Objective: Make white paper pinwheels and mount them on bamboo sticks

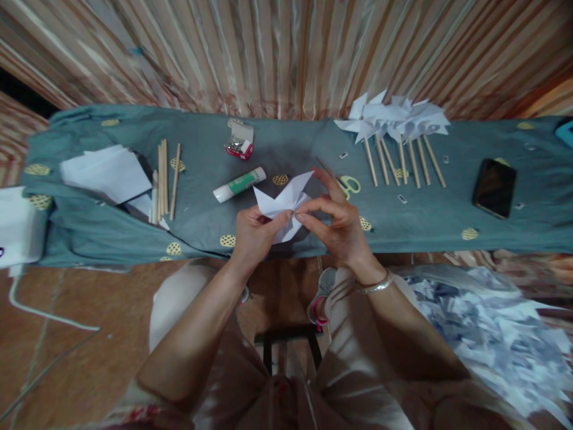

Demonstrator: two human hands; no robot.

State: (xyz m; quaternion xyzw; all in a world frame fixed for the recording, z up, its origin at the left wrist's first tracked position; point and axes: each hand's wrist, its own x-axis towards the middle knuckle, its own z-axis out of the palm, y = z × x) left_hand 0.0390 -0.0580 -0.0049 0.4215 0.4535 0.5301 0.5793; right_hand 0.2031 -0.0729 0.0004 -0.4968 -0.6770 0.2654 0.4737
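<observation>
A folded white paper pinwheel point(290, 194) is held over the near part of the table, its pointed blades spread. My left hand point(256, 233) is closed on its left side, the thumb pressing near the centre. At that centre my right hand point(335, 224) pinches a small pin point(294, 213) between thumb and fingertip; the fingers partly hide it. Scissors with light green handles point(350, 186) lie just beyond my right hand. A glue stick point(239, 184) rests beyond my left hand. Behind it stands an opened small red-and-white box point(240, 141) with small metal pieces inside.
Finished pinwheels on sticks point(398, 119) lie at the back right, near a black phone point(495, 188). At left are loose wooden sticks point(163, 179) and white paper sheets point(107, 173) on the green tablecloth point(197, 137). A bag of paper pieces point(492, 340) stands at lower right.
</observation>
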